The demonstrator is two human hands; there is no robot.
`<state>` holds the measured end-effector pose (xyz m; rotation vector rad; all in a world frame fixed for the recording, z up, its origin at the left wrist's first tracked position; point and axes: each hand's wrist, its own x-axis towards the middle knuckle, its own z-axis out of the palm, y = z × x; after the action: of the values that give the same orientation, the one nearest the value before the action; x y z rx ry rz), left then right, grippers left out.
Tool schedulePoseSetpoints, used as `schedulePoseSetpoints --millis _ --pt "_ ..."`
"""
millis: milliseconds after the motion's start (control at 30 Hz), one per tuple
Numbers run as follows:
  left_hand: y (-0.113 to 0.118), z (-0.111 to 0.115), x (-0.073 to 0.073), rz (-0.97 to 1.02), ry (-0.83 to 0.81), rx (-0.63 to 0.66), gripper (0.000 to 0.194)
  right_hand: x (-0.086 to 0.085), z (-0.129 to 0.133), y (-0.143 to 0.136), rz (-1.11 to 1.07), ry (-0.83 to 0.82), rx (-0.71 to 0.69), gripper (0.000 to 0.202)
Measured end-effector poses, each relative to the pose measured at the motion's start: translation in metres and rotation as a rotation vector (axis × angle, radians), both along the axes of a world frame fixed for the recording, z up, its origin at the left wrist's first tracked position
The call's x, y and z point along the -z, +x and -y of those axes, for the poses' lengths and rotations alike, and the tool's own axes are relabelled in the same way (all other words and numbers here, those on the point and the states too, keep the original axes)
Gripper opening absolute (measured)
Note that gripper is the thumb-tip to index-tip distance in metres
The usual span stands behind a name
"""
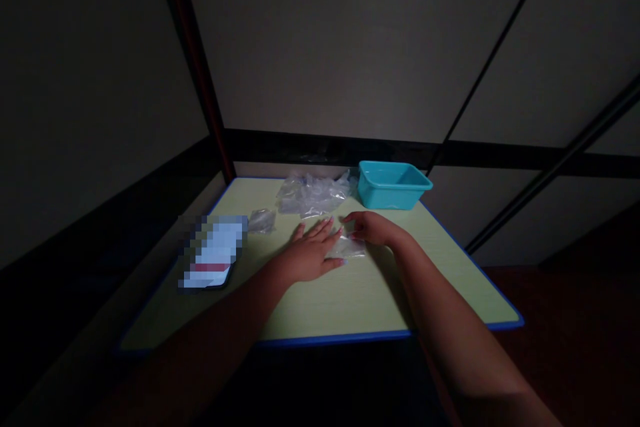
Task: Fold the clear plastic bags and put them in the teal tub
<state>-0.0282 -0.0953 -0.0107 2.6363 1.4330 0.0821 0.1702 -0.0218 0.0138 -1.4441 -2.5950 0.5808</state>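
Observation:
A small clear plastic bag (354,248) lies flat on the table in front of me, partly covered by my hands. Palm down with fingers spread, my left hand (313,257) rests against its left side. My right hand (374,227) is at the bag's upper right, fingers bent and a gap showing between forefinger and thumb. Its thumb is close to the bag's edge; whether it touches is hard to tell. Beyond both hands sits a loose pile of clear plastic bags (317,195). Another folded clear bag (261,220) lies by itself to the left.
A turquoise plastic basket (393,197) stands at the table's back right. On the left lies a phone (215,253) with a lit, blurred-out screen. The pale table (360,307) has a blue edge, and panelled walls (330,47) rise behind it and to its left.

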Motion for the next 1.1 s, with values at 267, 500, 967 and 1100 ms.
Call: schedulePoseSetpoints --millis 267,500,967,1100 --pt "-0.0005 -0.0025 0.0063 -0.006 -0.044 0.002 0.073 0.0011 -0.002 0.0004 0.009 0.012 -0.009 0.051" --pt "0.0005 -0.0022 0.0054 -0.014 -0.03 -0.026 0.073 0.0005 -0.0006 0.001 0.007 0.008 -0.027 0.05" --pt "0.006 -0.0012 0.0064 0.007 0.029 0.022 0.071 -0.0002 -0.0005 0.0004 0.026 0.009 -0.031 0.051" --pt "0.0065 -0.0001 0.006 0.006 -0.02 0.001 0.071 -0.0008 -0.0006 0.0003 0.041 0.004 -0.019 0.051"
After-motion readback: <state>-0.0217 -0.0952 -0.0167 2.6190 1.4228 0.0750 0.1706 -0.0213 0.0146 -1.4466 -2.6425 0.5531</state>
